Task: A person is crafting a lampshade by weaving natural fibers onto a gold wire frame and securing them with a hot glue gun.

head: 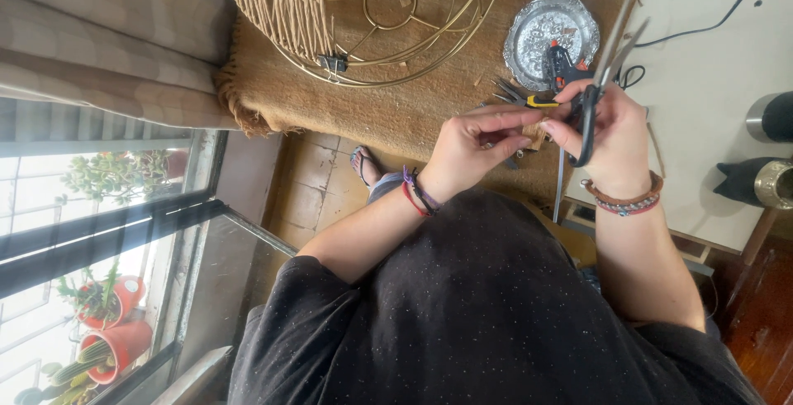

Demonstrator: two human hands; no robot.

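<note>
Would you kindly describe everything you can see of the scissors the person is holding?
The scissors have dark handle loops and long, slim, grey metal blades. The right hand grips them through the loops, blades slightly parted and pointing up and away over the brown woven mat, near the silver tray. The left hand does not touch them.

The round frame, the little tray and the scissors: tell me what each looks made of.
Round frame: thin metal wire with a shiny gold finish, partly wrapped in tan cord that looks like natural fibre. Little tray: probably embossed metal, silvery and glinting. Scissors in the right hand: grey steel-like blades, with dark handles that are likely plastic.
</note>
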